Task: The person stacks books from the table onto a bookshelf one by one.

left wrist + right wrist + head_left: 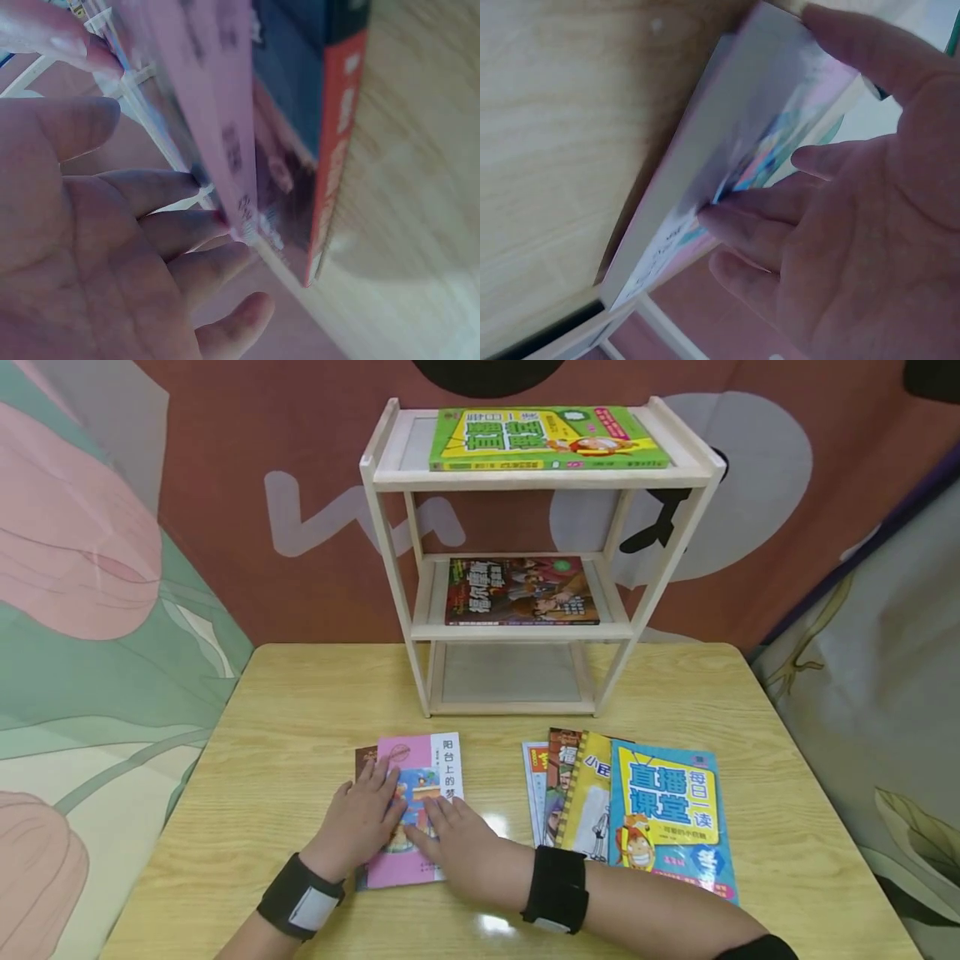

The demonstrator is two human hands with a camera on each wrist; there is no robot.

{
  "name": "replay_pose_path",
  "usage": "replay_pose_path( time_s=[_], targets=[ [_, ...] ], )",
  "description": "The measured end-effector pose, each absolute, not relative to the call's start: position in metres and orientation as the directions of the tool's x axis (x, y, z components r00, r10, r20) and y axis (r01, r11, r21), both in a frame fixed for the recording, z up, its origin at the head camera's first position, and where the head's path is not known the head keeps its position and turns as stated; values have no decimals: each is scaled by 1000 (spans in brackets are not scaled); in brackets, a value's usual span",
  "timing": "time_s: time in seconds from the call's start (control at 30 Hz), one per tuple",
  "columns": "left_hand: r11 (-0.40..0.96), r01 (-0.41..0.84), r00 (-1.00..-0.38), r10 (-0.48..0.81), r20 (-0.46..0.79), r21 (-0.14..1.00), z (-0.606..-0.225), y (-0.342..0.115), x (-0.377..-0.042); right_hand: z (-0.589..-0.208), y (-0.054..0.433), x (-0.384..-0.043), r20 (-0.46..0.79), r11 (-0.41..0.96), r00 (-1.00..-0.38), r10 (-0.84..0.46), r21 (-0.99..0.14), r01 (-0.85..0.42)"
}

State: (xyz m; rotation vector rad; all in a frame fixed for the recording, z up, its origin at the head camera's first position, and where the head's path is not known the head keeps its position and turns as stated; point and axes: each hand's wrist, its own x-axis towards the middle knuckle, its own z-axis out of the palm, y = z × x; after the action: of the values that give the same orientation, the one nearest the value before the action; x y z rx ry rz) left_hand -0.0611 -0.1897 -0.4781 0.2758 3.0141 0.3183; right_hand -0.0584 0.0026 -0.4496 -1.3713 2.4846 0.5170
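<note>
A pink book (pixel 396 870) with a white title strip lies on top of a darker book (pixel 364 762) that peeks out along its left side. My left hand (pixel 358 822) rests on the left part of the pink cover, fingers straight. Across the cover's right part lies my right hand (pixel 474 852), its fingers extended too. In the left wrist view, the pink spine (pixel 217 97) sits against a book with a red spine (pixel 335 142). The right wrist view shows the page edges (pixel 686 165) beside my right fingers. Neither hand grips anything.
Several overlapping books, with a blue one (pixel 667 810) on top, lie on the right of the wooden table (pixel 225 793). A white three-tier rack (pixel 517 631) stands behind, bearing a green book (pixel 540 439) on top and a dark book (pixel 521 592) on the middle shelf.
</note>
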Motion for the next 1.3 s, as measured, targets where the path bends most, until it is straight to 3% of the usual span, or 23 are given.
replay_pose_path(
  time_s=[0.27,0.57,1.03,1.3],
  targets=[
    [973,170,-976,188,-109,157,-466,-182,-55,-443,15,-73,-366,500,-506,-781,119,-858],
    [979,179,-975,189,-118,92,-462,-171,-48,-436,17,-78,-371,558,-535,-759,53,-828],
    [976,213,-973,208,-100,-39,-458,-155,-35,-438,17,-77,-405,607,-579,-708,72,-792],
    [977,200,-968,185,-168,-74,-452,-145,-29,-443,20,-81,-453,596,-577,-679,119,-794]
  ],
)
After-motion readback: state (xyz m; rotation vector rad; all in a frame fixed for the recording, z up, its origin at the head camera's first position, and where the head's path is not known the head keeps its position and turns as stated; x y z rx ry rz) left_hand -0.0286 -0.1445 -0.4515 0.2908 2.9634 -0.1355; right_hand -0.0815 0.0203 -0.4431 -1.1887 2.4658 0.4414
